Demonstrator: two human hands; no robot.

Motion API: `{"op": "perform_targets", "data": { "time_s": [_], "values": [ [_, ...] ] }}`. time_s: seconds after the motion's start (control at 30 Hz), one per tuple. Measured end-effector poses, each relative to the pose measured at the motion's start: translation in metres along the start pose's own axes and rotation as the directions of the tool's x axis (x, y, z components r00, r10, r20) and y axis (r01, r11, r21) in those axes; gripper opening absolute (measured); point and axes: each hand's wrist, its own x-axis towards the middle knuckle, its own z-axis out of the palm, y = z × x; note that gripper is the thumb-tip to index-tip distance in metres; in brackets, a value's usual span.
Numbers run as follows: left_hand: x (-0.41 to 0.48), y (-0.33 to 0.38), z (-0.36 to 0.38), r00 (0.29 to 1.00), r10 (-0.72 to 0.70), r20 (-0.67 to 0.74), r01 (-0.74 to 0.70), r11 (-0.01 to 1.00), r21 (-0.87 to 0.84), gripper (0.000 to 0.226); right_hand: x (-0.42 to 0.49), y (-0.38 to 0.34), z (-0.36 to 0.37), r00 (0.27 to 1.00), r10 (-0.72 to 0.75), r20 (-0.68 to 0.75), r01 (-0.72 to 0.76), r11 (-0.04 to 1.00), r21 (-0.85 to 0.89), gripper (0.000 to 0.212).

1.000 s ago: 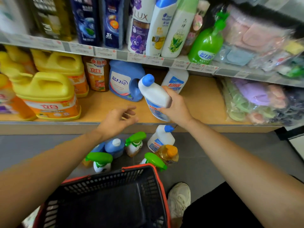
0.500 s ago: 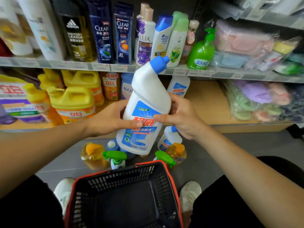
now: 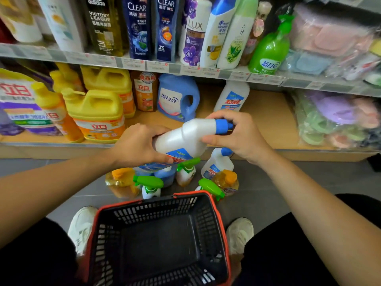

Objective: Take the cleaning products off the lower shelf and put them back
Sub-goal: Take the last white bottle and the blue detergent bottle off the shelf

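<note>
White bottle (image 3: 185, 137), upright earlier, seems sideways in left hand (image 3: 136, 147) and right hand (image 3: 241, 135).

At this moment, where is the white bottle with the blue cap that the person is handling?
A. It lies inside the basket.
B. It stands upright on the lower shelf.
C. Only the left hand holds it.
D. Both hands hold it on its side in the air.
D: the left hand grips the body of the white bottle and the right hand curls round its cap end, so the bottle lies sideways.
</note>
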Motion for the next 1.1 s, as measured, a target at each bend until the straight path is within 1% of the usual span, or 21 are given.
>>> {"op": "perform_targets", "data": {
  "time_s": [0.07, 0.1, 0.23, 0.33, 0.47, 0.53, 0.63, 0.7, 0.77, 0.83, 0.9, 1.0, 1.1],
  "values": [
    [0.002, -0.007, 0.000, 0.999, 0.034, -0.034, -0.030, 0.994, 0.109, 0.072, 0.001, 0.003, -0.002, 1.000, 0.001, 0.023, 0.000, 1.000, -0.021, 0.036],
    [0.003, -0.010, 0.000, 0.998, 0.047, -0.047, -0.039, 0.986, 0.160, 0.075, 0.002, 0.005, -0.004, 0.999, 0.015, 0.037, -0.015, 1.000, -0.003, 0.035],
    [0.004, -0.018, 0.000, 0.988, 0.110, -0.105, -0.074, 0.952, 0.296, 0.077, 0.002, 0.010, -0.007, 0.993, 0.100, 0.069, -0.113, 0.971, 0.212, 0.037],
    [0.005, -0.015, 0.001, 0.979, 0.145, -0.144, -0.089, 0.936, 0.339, 0.073, 0.006, 0.009, -0.006, 0.986, 0.152, 0.073, -0.168, 0.928, 0.331, 0.036],
    [0.005, -0.010, 0.002, 0.965, 0.173, -0.197, -0.081, 0.912, 0.403, 0.067, 0.007, 0.008, -0.005, 0.966, 0.213, 0.144, -0.256, 0.833, 0.490, 0.022],
    [0.004, -0.009, 0.002, 0.959, 0.193, -0.206, -0.091, 0.903, 0.420, 0.067, 0.007, 0.009, -0.003, 0.964, 0.229, 0.139, -0.268, 0.815, 0.513, 0.021],
    [0.006, -0.010, 0.000, 0.958, 0.205, -0.198, -0.108, 0.904, 0.414, 0.068, 0.007, 0.008, -0.001, 0.969, 0.229, 0.090, -0.242, 0.819, 0.521, 0.022],
    [0.009, -0.011, -0.001, 0.967, 0.179, -0.181, -0.103, 0.926, 0.363, 0.070, 0.007, 0.008, 0.000, 0.978, 0.201, 0.056, -0.201, 0.840, 0.504, 0.024],
    [0.011, -0.013, -0.002, 0.980, 0.132, -0.150, -0.089, 0.960, 0.265, 0.070, 0.008, 0.010, 0.000, 0.988, 0.152, 0.011, -0.141, 0.884, 0.446, 0.023],
    [0.013, -0.014, -0.003, 0.995, 0.071, -0.075, -0.061, 0.991, 0.119, 0.069, 0.010, 0.010, -0.001, 0.994, 0.097, -0.048, -0.074, 0.933, 0.352, 0.020],
    [0.015, -0.015, -0.003, 1.000, 0.013, 0.026, -0.012, 1.000, -0.024, 0.064, 0.012, 0.010, -0.004, 0.995, 0.059, -0.086, -0.027, 0.945, 0.326, 0.022],
    [0.016, -0.015, 0.000, 0.986, -0.043, 0.159, 0.081, 0.967, -0.242, 0.055, 0.012, 0.010, -0.008, 0.994, 0.049, -0.093, -0.013, 0.936, 0.352, 0.030],
    [0.017, -0.014, 0.001, 0.967, -0.043, 0.251, 0.151, 0.890, -0.430, 0.049, 0.012, 0.008, -0.009, 0.995, 0.036, -0.094, -0.001, 0.937, 0.349, 0.038]
  ]
}}
